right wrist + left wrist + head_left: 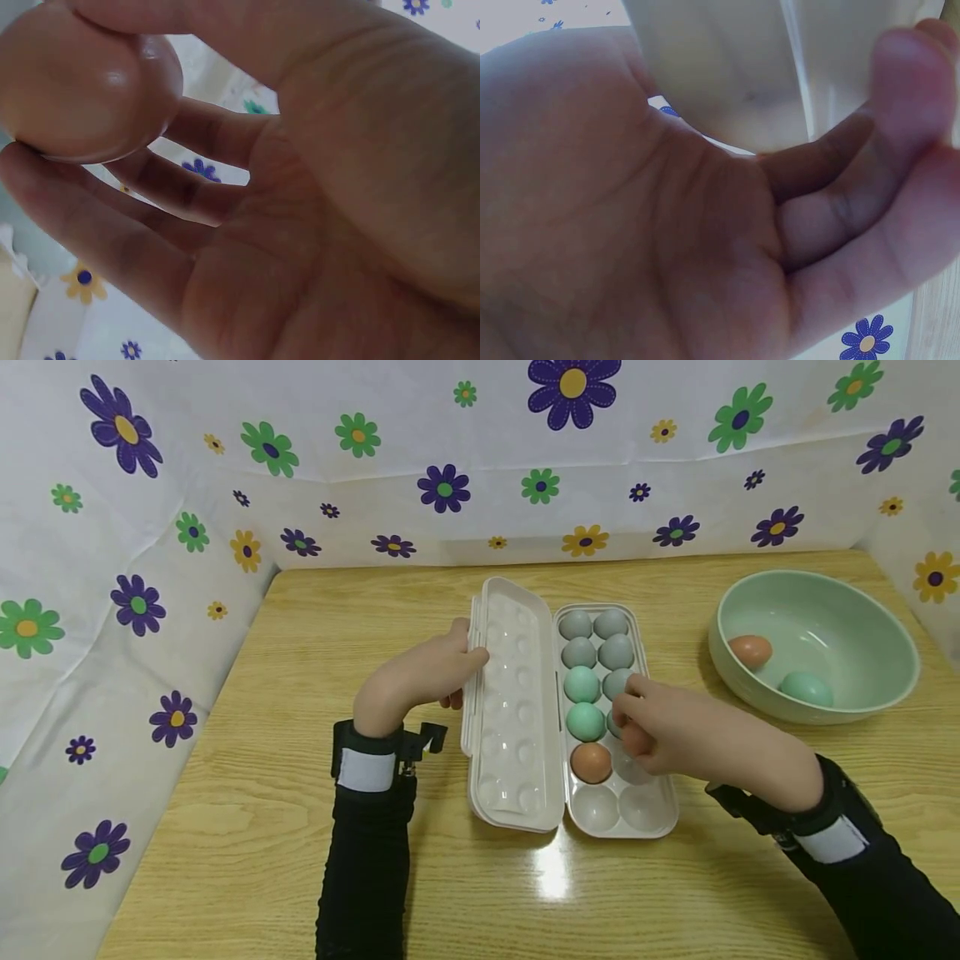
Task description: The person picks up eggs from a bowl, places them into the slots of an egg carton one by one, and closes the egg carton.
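A white plastic egg carton (pixel 647 810) lies with its lid folded out to the left. My left hand (pixel 423 672) grips the outer edge of the lid (pixel 522 693), thumb on top and fingers beneath. My right hand (pixel 693 731) pinches a brown egg (pixel 90 82) between thumb and fingers, over the right row of cups. In the carton sit several grey-blue eggs (pixel 579 653) at the far end, two mint-green eggs (pixel 585 722) and a brown egg (pixel 591 763) in the left row. My right hand partly covers the right row.
A pale green bowl (pixel 862 627) stands right of the carton, with a brown egg (pixel 752 652) and a green egg (pixel 807 689) inside. Wooden table (pixel 300 710) extends around them. Flower-printed white cloth (pixel 450 435) hangs behind and at both sides.
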The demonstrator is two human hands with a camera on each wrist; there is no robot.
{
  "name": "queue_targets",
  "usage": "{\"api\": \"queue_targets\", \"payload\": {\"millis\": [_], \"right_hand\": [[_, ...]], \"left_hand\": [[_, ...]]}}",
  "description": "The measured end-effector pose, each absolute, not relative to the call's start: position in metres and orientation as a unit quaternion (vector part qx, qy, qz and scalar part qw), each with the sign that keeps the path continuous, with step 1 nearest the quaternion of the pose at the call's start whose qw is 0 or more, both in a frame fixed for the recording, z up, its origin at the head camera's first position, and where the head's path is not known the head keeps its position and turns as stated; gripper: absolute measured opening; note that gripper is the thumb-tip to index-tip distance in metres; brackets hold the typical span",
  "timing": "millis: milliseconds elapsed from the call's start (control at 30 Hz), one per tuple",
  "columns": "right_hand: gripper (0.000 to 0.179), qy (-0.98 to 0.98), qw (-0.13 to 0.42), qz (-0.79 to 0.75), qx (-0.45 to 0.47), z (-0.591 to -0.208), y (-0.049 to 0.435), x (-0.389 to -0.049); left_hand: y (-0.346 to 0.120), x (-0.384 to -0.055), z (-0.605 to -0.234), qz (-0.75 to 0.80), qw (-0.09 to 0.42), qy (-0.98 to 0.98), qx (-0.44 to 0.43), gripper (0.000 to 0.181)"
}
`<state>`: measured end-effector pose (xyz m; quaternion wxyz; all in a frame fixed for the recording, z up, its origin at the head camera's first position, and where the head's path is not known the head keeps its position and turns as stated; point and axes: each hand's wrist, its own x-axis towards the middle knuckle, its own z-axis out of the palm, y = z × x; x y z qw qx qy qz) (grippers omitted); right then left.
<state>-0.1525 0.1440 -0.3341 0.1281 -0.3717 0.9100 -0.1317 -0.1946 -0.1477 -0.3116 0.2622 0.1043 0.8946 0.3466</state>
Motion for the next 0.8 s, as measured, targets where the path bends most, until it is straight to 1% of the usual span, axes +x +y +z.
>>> {"api": "queue_targets", "payload": {"millis": [100,200,400,800], "right_hand": [[0.019,0.904,0.115,-0.133,-0.390,-0.340,0.139,-0.149],[0.019,0.901,0.099,-0.128,-0.403,-0.344,0.137,-0.146],[0.020,0.906,0.133,-0.113,-0.385,-0.346,0.135,-0.142],[0.021,0.905,0.116,-0.108,-0.394,-0.347,0.136,-0.139]], "left_hand": [[-0.148,-0.194,-0.311,0.349,0.263,0.893,0.105,0.041],[-0.148,-0.194,-0.311,0.352,0.265,0.891,0.106,0.042],[-0.148,-0.194,-0.310,0.350,0.267,0.891,0.107,0.041],[-0.148,-0.194,-0.312,0.347,0.264,0.893,0.113,0.041]]}}
